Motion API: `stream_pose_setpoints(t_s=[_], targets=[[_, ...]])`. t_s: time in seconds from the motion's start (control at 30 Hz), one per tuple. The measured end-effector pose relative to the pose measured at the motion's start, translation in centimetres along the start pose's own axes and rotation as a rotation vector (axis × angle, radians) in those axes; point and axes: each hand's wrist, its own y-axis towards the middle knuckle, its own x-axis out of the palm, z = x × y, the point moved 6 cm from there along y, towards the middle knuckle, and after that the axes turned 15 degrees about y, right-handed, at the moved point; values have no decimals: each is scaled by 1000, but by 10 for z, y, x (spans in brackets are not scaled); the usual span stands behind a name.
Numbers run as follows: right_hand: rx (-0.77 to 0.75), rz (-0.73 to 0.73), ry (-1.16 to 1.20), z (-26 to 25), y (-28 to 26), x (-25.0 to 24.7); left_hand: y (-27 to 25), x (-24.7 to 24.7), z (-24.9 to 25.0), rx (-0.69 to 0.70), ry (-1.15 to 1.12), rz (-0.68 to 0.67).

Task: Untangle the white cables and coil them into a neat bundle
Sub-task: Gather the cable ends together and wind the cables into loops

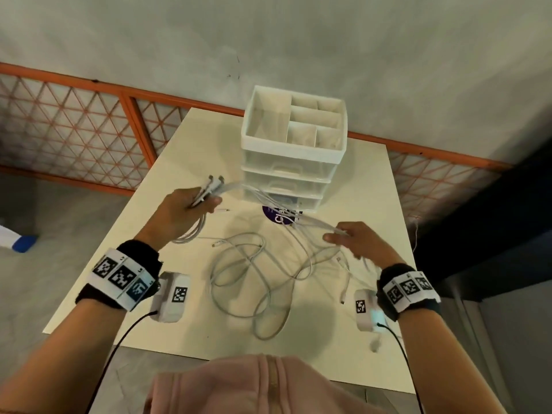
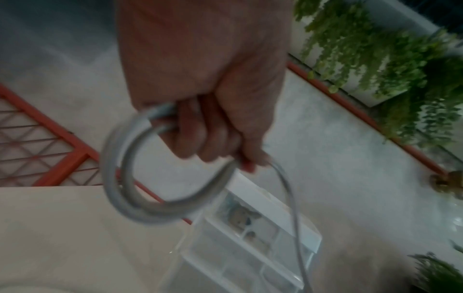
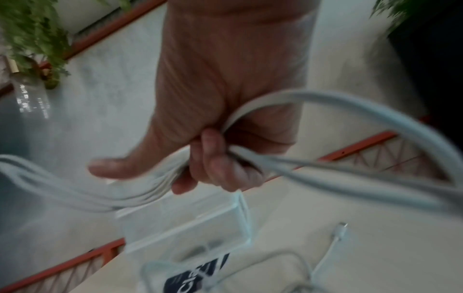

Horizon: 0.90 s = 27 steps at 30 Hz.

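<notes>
**Both hands up, white cables strung between them**

The left hand is raised above the table, fingers curled tight round a gathered loop of the white cables — plug ends poke out past the fingertips, and the loop hangs below the knuckles. The right hand sits lower, thumb stretched out along several strands while the other fingers curl under and pinch them against it. From those fingers the strands run across to the left fist; the rest of the tangle lies loose on the table beneath both wrists, one connector resting just beyond the right fingertips.

Behind the fingers stands a white drawer organiser. At its foot a dark round sticker carries pale lettering — too blurred to read. Each wrist wears a band of black-and-white square codes.
</notes>
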Motion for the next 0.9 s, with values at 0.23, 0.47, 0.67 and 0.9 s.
stream_pose_setpoints(t_s=[0.23, 0.47, 0.67, 0.9], targets=[[-79, 85, -201, 3, -9, -18, -19, 41, -28, 63, 122, -500], [89, -334, -354, 29, -9, 45, -50, 82, -47, 73, 333, -974], [315, -503, -598, 64, -10, 75, -84, 107, -62, 41, 557, -1245], [9, -380, -473, -4, 21, 103, -82, 101, -66, -22, 459, -1055]])
